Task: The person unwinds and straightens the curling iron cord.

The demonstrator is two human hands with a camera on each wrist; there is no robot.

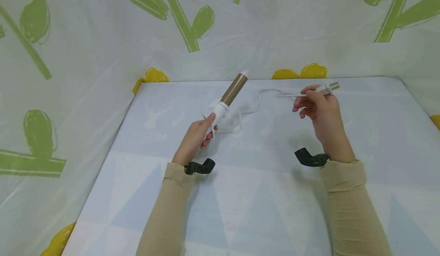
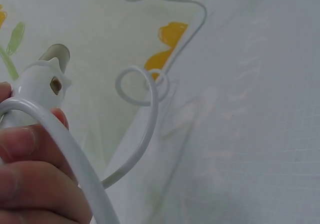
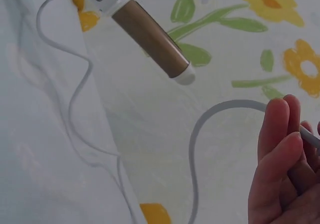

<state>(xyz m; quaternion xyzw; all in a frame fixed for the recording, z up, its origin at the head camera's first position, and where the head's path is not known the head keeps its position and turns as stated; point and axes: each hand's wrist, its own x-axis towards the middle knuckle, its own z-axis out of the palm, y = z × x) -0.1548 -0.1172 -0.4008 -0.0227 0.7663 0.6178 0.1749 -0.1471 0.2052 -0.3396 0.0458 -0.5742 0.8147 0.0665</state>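
My left hand (image 1: 197, 135) grips the white handle of a curling iron (image 1: 235, 89), its gold-brown barrel tilted up toward the back right. In the left wrist view, curled fingers (image 2: 35, 179) wrap the handle while a loop of the white cord (image 2: 140, 139) passes in front of them. Farther right, my right hand (image 1: 323, 114) pinches the cord just behind the white two-pin plug (image 1: 324, 89), whose prongs point right. Between the hands, the cord runs in loose bends over the table. The right wrist view shows the barrel (image 3: 152, 39) and the cord between thumb and fingers; the plug is out of frame there.
A table (image 1: 258, 210) with a pale blue and white patterned cover lies under both hands. Behind it and at its left hangs a whitish curtain (image 1: 89, 57) with green and yellow plant prints. Each wrist wears a black camera mount (image 1: 311, 157).
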